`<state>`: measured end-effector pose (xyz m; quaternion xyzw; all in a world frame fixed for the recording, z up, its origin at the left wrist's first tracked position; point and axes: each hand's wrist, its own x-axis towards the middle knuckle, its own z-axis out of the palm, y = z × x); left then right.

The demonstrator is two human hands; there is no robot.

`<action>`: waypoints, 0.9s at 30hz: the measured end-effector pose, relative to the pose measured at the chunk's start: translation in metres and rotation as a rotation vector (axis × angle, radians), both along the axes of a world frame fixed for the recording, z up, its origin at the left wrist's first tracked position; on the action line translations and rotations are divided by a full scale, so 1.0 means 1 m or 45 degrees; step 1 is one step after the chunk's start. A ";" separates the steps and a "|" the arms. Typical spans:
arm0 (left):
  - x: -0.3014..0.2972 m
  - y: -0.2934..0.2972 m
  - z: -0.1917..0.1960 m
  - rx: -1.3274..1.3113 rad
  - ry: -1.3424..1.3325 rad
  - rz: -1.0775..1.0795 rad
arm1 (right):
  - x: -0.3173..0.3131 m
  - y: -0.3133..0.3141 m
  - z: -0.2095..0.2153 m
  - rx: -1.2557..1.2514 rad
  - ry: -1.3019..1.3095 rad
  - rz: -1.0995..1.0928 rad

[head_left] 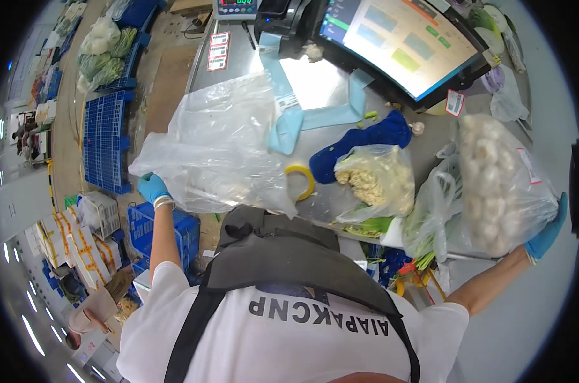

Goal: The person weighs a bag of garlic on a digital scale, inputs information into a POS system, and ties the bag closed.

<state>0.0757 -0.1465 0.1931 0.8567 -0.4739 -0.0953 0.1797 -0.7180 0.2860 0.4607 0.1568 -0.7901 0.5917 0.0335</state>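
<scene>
A: What does the left hand (153,187) have?

B: Its blue-gloved fingers are curled closed on the corner of a large, crumpled, clear plastic bag (222,140). That bag spreads over the left part of the grey metal worktop (241,62), its gripped corner hanging past the left edge.

A: And the right hand (549,231)?

B: Blue-gloved too, laid along the outer side of a bulging, clear plastic sack of round white bulbs (493,172) near the worktop's near right corner. Whether it grips or only braces, I can't tell (the fingertips are partly hidden).

A: How would you handle both well?

B: I'd spread the right palm low, since thin film may tear if pinched under that weight. On the left, I'd take one layer of film only, and lift clear of the round yellow tape roll (310,182) just beside it.
</scene>
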 end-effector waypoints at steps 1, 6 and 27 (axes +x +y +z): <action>-0.007 0.004 0.013 0.014 0.005 -0.004 | 0.044 -0.021 0.012 -0.044 -0.073 0.005; -0.069 0.008 0.091 -0.923 -0.139 -0.806 | 0.207 -0.089 0.009 0.309 0.389 0.212; 0.025 -0.014 -0.079 0.305 0.111 -2.411 | 0.586 -0.248 -0.239 0.089 0.462 0.290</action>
